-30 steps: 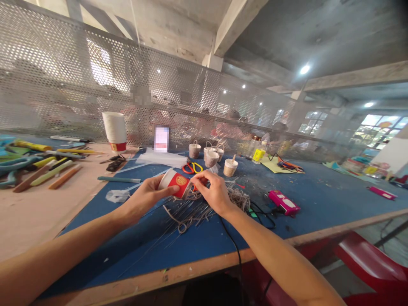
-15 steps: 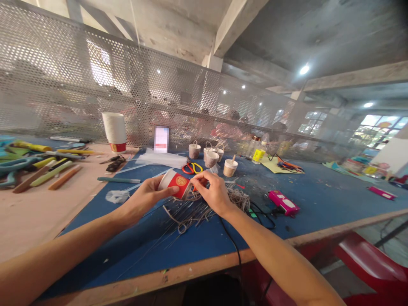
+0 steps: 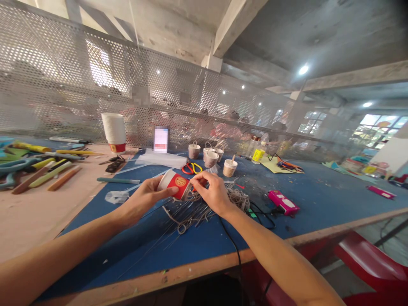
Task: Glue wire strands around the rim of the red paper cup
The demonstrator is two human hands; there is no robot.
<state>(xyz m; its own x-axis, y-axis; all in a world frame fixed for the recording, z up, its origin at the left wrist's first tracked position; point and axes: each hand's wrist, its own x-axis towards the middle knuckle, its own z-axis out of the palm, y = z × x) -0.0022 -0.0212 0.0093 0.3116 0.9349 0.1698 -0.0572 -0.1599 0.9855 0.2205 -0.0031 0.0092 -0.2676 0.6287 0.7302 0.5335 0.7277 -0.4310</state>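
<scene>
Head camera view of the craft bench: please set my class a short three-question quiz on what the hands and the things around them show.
1. True or false: the left hand holds the red paper cup lying on its side.
2. Multiple choice: what lies on the blue table just behind the cup? A) a hammer B) scissors with red and yellow handles C) a paintbrush
3. Fill in: the right hand pinches at the cup's base, above a heap of ____.

Key: 1 true. 2 B. 3 twine; thin sticks lie beside it.
</scene>
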